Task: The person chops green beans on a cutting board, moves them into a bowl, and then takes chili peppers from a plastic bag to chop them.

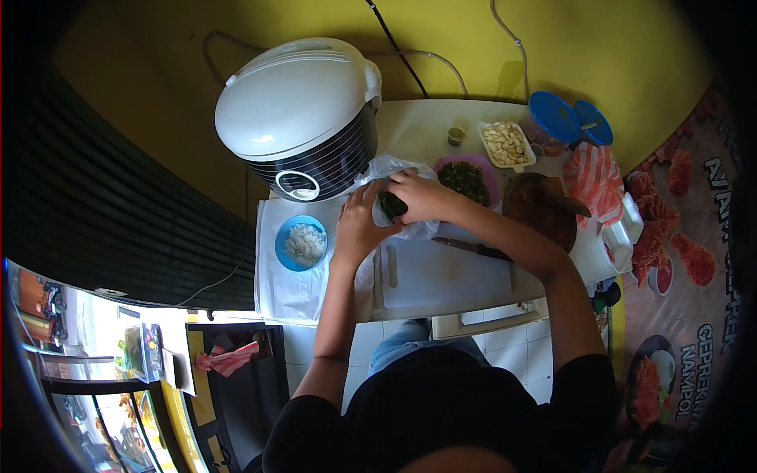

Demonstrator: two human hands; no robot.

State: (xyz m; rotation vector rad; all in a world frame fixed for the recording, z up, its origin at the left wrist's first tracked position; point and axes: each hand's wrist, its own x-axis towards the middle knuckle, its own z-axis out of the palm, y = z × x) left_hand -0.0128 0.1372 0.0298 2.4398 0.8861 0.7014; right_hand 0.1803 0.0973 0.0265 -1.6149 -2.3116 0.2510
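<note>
Both my hands are at a clear plastic bag beside the rice cooker. My left hand curls around its left side, thumb toward the middle. From the right, my right hand reaches over the bag, its fingers bent down at the opening. Between the hands shows something dark green; its kind is hard to make out. To the left is a blue bowl of white rice. A white cutting board lies below the hands, with a knife at its far edge.
A large rice cooker stands at the back left. Behind my right arm are a pink container of chopped greens, a white tray of pale pieces, a brown mortar and blue-lidded tubs. White foam boxes sit at the right edge.
</note>
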